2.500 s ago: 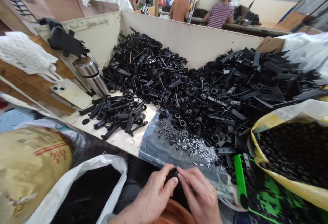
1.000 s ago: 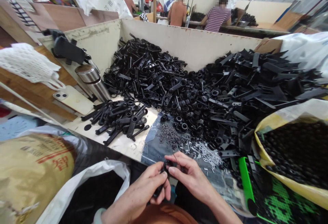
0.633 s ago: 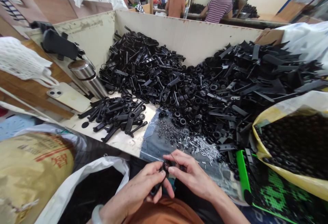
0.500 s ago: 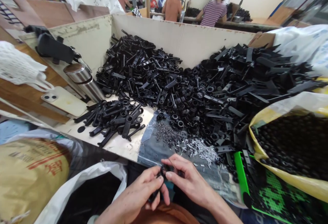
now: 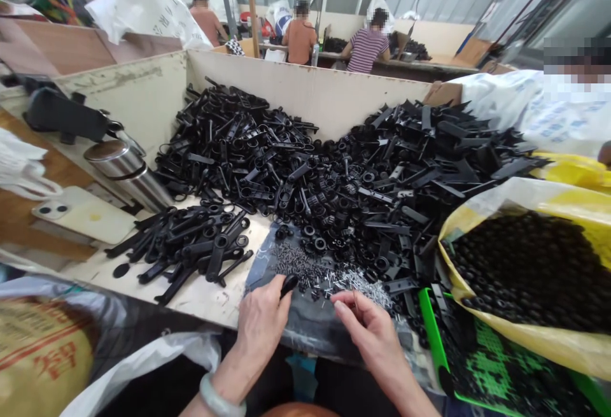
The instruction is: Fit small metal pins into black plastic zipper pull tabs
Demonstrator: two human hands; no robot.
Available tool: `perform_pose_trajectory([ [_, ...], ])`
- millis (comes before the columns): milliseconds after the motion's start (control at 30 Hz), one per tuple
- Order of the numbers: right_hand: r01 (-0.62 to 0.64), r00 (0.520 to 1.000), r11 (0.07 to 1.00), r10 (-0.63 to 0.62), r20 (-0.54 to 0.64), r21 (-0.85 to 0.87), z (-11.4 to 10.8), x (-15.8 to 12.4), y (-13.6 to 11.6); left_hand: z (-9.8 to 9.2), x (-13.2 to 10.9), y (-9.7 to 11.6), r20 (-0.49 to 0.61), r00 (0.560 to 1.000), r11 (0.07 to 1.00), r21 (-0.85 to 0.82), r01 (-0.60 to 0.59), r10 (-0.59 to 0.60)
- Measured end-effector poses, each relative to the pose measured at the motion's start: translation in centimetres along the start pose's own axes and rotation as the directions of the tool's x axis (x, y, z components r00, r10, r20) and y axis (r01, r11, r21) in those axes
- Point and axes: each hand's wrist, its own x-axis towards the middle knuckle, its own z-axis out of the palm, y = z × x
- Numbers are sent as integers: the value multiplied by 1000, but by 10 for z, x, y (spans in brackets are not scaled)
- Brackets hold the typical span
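Note:
My left hand [image 5: 262, 315], with a pale bangle at its wrist, is closed on a black plastic part [image 5: 289, 285]; most of that part is hidden by my fingers. To its right, my right hand [image 5: 370, 328] has its thumb and index finger drawn together near a pile of silver metal pins [image 5: 370, 284]. Whether a small piece is between those fingertips is too small to tell. Just beyond my left hand lies a heap of small dark metal pieces [image 5: 293, 258]. Both hands are over the dark cloth-like mat [image 5: 315, 321].
Black plastic parts [image 5: 229, 137] are heaped at the back. Long black handles [image 5: 191, 239] lie on the left, beside a steel flask [image 5: 128, 175] and a phone [image 5: 86, 213]. At right stand a green basket [image 5: 432, 334] and a yellow sack [image 5: 539, 334]. Several people sit beyond the partition [image 5: 286, 86].
My hands were together at the front edge around a black part. Now they are apart and farther forward, the part staying in my left hand, my right hand by the pins. The view has shifted.

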Motion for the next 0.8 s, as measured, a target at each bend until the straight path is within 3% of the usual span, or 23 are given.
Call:
perform_pose_trajectory([
  [200, 24, 998, 1000, -23, 53, -15, 18, 2, -4, -1, -2, -9, 3, 1000, 994, -103, -27, 27],
  [267, 0, 996, 999, -4, 86, 40, 30, 7, -8, -5, -5, -13, -2, 1000, 977, -212, 2, -3],
  [367, -73, 986, 985, 49, 156, 156, 50, 16, -15, -11, -11, -16, 36, 997, 861, -502, 80, -71],
  [433, -110, 979, 972, 70, 192, 206, 60, 21, -18, -14, -16, -16, 60, 994, 783, -611, 113, -96],
  [667, -173, 969, 961, 126, 214, 217, 71, 10, -18, -6, -42, -22, 6, 993, 827, -553, 104, -121],
  [800, -191, 971, 966, 160, 177, 175, 72, -16, -7, 6, -60, -29, 76, 993, 826, -552, 116, -89],
])
